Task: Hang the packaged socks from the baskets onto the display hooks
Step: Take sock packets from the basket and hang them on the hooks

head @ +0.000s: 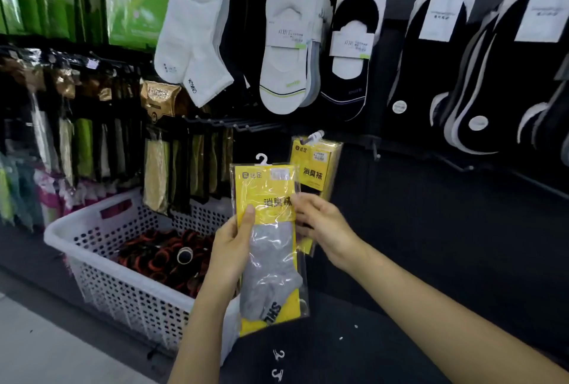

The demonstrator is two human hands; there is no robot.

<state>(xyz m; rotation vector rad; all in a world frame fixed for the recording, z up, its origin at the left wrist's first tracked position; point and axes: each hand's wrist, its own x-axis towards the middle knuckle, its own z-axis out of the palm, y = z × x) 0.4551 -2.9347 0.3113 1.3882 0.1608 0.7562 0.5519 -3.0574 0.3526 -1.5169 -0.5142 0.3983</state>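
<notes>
Held upright btw both hands: yellow clear-plastic sock packet, grey sock inside, long axis vertical, white plastic hanger on top. Left hand clamps its left edge, thumb on front; right hand pinches right edge. Matching hung packet just behind, up-right, nearer right hand.

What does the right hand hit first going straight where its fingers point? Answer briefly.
The grey-sock packet: the right hand points left, fingertips seemingly pinching its right edge, with the left hand beyond.
</notes>
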